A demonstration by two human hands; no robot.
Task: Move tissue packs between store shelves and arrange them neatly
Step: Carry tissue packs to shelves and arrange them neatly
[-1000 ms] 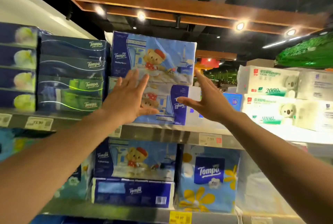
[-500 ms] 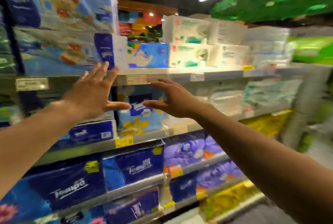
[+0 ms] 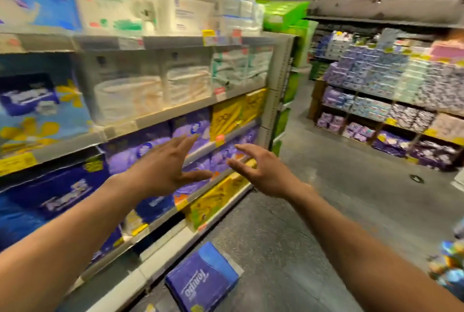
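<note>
Both bare forearms are reaching forward from the lower edge of the view, with the elbows cut off. The left hand (image 3: 160, 171) is hovering in front of the lower shelves, back towards the camera. Its fingers (image 3: 187, 141) are spreading straight and wide and are holding nothing. The right hand (image 3: 263, 173) is hanging just beside it without touching it, fingers (image 3: 244, 148) loosely bent and parted, also gripping nothing. Neither hand is touching a pack or a shelf.

1 dark blue tissue pack (image 3: 202, 280) is lying flat on the floor (image 3: 326, 211) at the foot of the shelf unit (image 3: 175, 41). It is lying below the hands and well apart from them, white lettering facing up. The bottom edge is cutting off its near corner.

Motion blur is smearing most of the shelf unit along the left. The white packs (image 3: 125, 98) on the upper 2 levels are showing no readable print. A light blue flowered pack (image 3: 37, 110) is being cropped by the left edge. Lower down, dark blue packs (image 3: 57, 193), purple packs (image 3: 190, 128) and yellow packs (image 3: 226, 115) are filling the levels, and the left forearm is covering part of them. The figures on the price tags (image 3: 219, 139) are illegible.

Across the aisle, the far shelving (image 3: 389, 90) is carrying purple and pale packs too small to identify.
</note>
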